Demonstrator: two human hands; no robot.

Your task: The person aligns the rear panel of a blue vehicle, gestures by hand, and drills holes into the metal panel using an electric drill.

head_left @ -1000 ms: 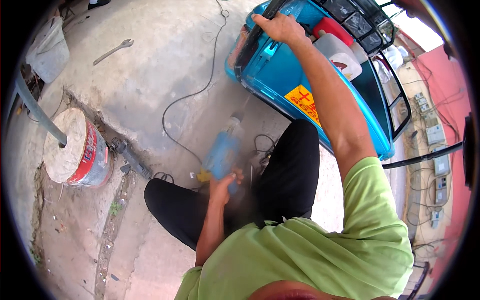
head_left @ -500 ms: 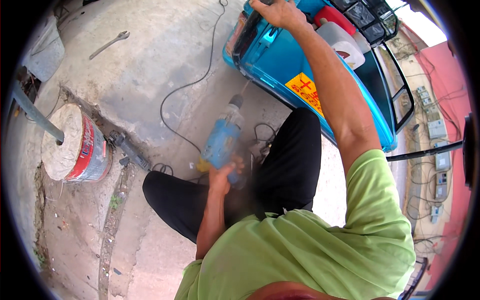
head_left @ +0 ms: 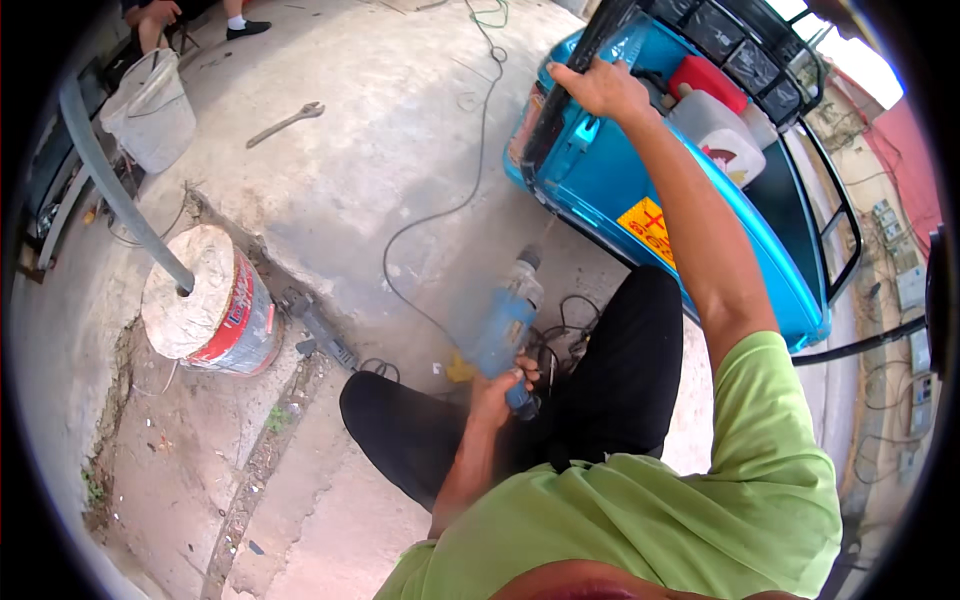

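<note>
My left hand [head_left: 490, 400] is wrapped round the rear handle of a blue and grey power drill [head_left: 508, 322]. The drill's chuck [head_left: 529, 257] points up and away, toward the lower edge of a blue vehicle body [head_left: 590, 160]; a thin bit shows faintly at its tip. Up at the body's left end, my right hand [head_left: 608, 88] is closed round a black bar [head_left: 552, 130], arm stretched out. A yellow sticker [head_left: 648, 228] with red marks is on the body's side. Inside sit a white jug [head_left: 705, 130] and a red container [head_left: 705, 82].
At left stands a pail [head_left: 235, 325] filled with hardened material, a grey pole [head_left: 130, 205] rising from it. Beside it lies an angle grinder [head_left: 322, 330]. A wrench [head_left: 286, 124], a white bucket [head_left: 155, 115] and a long cable [head_left: 432, 215] are on the concrete. Another person's leg [head_left: 236, 10] shows far left.
The view has shifted, so everything sits lower and further right. My left hand still holds the drill and my right hand still grips the bar. Another person's legs have come into view.
</note>
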